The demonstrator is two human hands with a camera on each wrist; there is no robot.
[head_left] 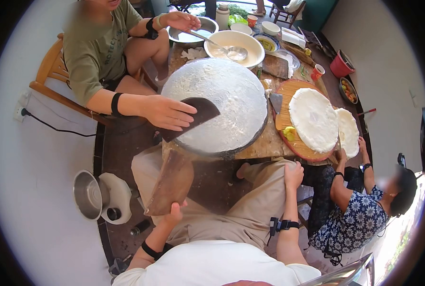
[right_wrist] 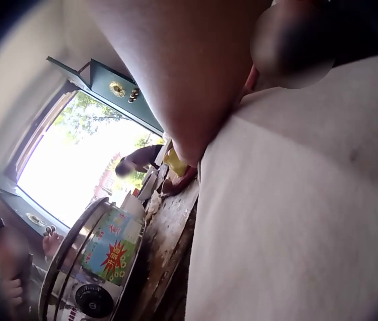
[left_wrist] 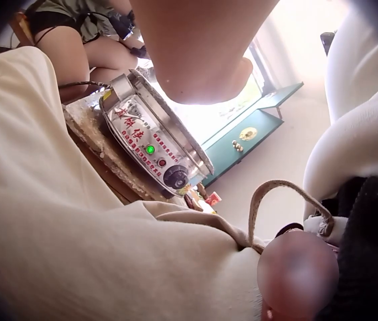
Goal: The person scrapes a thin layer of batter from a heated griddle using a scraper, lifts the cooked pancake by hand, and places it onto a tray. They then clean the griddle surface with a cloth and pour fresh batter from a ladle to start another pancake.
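Note:
My left hand (head_left: 173, 214) grips the near end of a flat brown board (head_left: 172, 183), thumb along its edge. The board leans up towards the griddle's rim. My right hand (head_left: 293, 175) rests on my knee and holds nothing. In front of me a round griddle (left_wrist: 152, 144) carries a wide sheet of white batter (head_left: 222, 100). A seated person's hand (head_left: 169, 112) lies over a dark half-round scraper (head_left: 198, 114) at the batter's left side. That person's other hand (head_left: 181, 21) is by the handle of a ladle (head_left: 236, 52), its bowl in a white batter basin (head_left: 246, 40).
Right of the griddle, a round slatted tray (head_left: 281, 121) bears a large white flatbread (head_left: 313, 119). Another person handles a second flatbread (head_left: 348, 133). A cleaver-like blade (head_left: 276, 102) lies between griddle and tray. A steel bowl (head_left: 87, 194) stands low at left.

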